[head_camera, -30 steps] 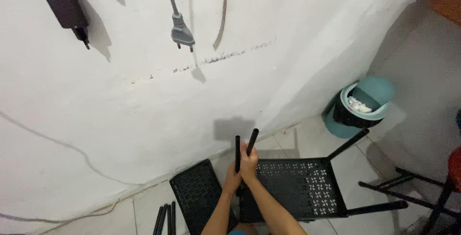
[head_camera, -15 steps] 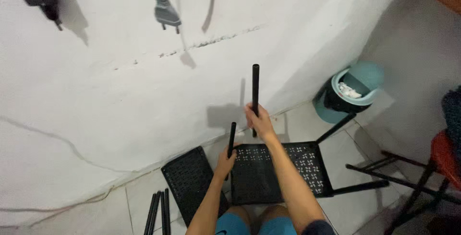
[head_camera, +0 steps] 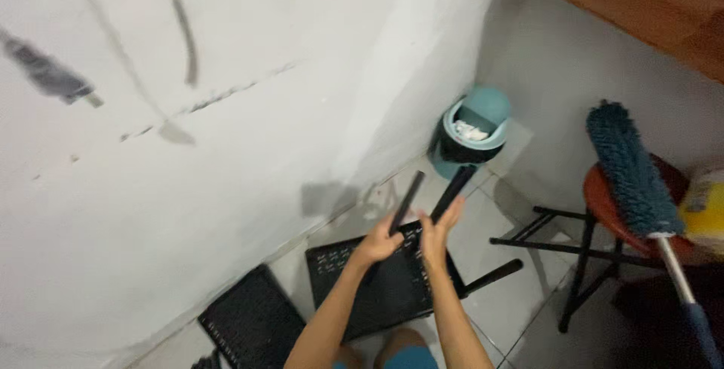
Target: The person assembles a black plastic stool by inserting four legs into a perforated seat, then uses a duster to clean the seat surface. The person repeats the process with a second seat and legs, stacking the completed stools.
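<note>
Two hands: both of yours are up at lower centre of the frame, side by side and each closed on a black rod.
Left hand (head_camera: 379, 245): your fingers are wrapped around the lower part of the left black rod (head_camera: 406, 203); the rod slants up and to the right out of your fist.
Right hand (head_camera: 437, 232): your fingers are curled on the right black rod (head_camera: 452, 192), gripped near its lower end; this rod also slants up to the right, its top ending just below the bin.
Rods: nearly parallel, near each other, apart along their upper lengths; whether they touch at your hands cannot be told.
Perforated black panel (head_camera: 381, 290): lies flat on the tiled floor directly beneath your hands; a black leg (head_camera: 494, 277) sticks out from its right edge.
Second perforated panel (head_camera: 249, 325): lower left of the frame, on the floor beside the wall, apart from the first.
Teal swing-lid bin (head_camera: 473, 131): stands in the corner, upper right of centre, with white scraps showing inside.
Red-topped stool (head_camera: 603, 195): right side of the frame, on black legs.
Blue fluffy duster (head_camera: 630, 169): leans across the stool, its handle running to the lower right corner.
Wall: white, filling the left half; blurred cords hang at upper left.
</note>
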